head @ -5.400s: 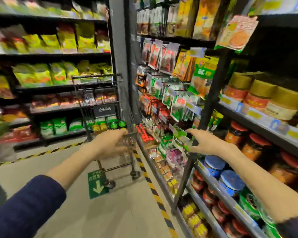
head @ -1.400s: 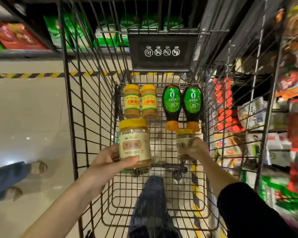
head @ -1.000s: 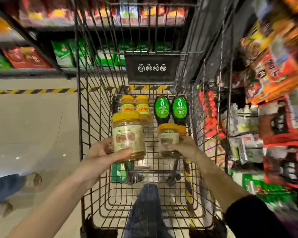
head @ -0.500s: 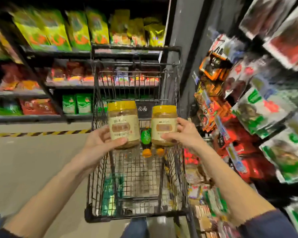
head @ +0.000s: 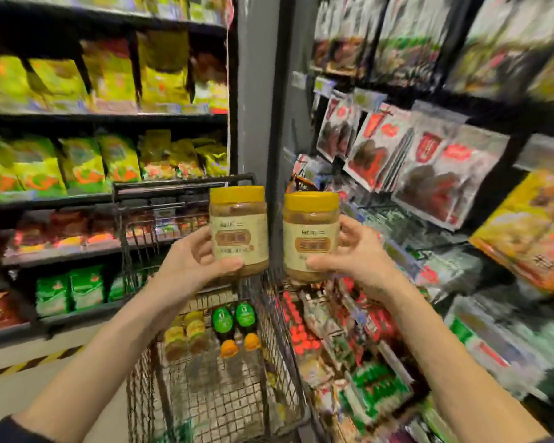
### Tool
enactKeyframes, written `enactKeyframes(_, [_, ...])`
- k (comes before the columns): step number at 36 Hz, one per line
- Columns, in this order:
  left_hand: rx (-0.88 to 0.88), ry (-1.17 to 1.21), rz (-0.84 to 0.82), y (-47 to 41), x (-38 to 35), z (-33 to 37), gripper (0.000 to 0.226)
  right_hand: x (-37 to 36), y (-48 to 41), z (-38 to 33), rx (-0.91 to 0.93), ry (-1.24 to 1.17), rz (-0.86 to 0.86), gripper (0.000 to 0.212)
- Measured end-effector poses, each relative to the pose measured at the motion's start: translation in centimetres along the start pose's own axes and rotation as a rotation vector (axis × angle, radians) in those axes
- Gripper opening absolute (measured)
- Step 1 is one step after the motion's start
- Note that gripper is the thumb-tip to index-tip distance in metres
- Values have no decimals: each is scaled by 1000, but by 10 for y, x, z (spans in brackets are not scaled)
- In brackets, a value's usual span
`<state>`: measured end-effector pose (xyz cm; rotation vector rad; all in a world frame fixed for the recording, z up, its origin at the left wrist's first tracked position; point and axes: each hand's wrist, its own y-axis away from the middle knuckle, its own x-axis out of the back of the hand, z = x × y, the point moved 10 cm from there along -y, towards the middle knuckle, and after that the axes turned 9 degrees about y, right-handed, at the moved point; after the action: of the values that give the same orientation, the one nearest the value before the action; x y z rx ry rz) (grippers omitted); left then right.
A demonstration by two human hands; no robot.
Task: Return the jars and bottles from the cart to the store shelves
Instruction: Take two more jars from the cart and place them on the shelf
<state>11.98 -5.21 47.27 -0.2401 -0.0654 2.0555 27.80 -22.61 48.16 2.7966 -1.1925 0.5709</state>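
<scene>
My left hand (head: 192, 266) grips a yellow-lidded jar (head: 239, 228) with a beige label, held upright above the wire cart (head: 279, 346). My right hand (head: 359, 254) grips a second, matching jar (head: 311, 233) beside it, the two jars a little apart. Down in the cart lie two small yellow-lidded jars (head: 186, 335) and two green-labelled bottles with orange caps (head: 235, 326), side by side at the far end.
Dark shelves with yellow and green snack bags (head: 87, 161) stand across the aisle on the left. Hanging packets (head: 397, 155) fill the rack close on my right. A grey pillar (head: 259, 91) rises behind the cart. Yellow-black tape (head: 32, 362) marks the floor.
Both hands lifted the two jars out of the cart and up to chest height. My view swung up and rightwards toward the right-hand rack.
</scene>
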Motion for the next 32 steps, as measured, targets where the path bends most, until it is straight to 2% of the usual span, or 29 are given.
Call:
enactKeyframes(2, [-5,-13,-81,-2,-13,7,78,13,19,-10,-2,-27,72,116])
enactKeyframes(6, [-36,-12,-232,-1,-43,19,72,41,68,-27,11,25,233,68])
enactKeyframes(9, [-51,-9,-376,5,-71,27,75,62,116,-37,-7,47,381,63])
enactKeyframes(14, [-70,41,-586,31,-130,41,102,94,205,-52,-64,74,609,93])
enactKeyframes(16, [-75,59,-672,44,-157,47,103,105,243,-60,-81,91,694,101])
enactKeyframes(20, [-70,75,-855,82,-214,57,97,124,326,-75,-117,146,872,96])
enactKeyframes(23, [-48,94,-952,114,-256,62,70,131,390,-88,-142,185,977,78])
enactKeyframes(25, [-46,120,-1016,141,-284,66,61,133,432,-95,-158,207,1039,74])
enactKeyframes(27, [-35,162,-1087,169,-312,68,57,135,477,-100,-176,208,1121,78])
enactKeyframes(30, [-23,205,-1214,219,-354,69,40,134,546,-105,-231,214,1249,104])
enactKeyframes(32, [-33,216,-1287,254,-381,71,41,130,593,-111,-260,234,1329,100])
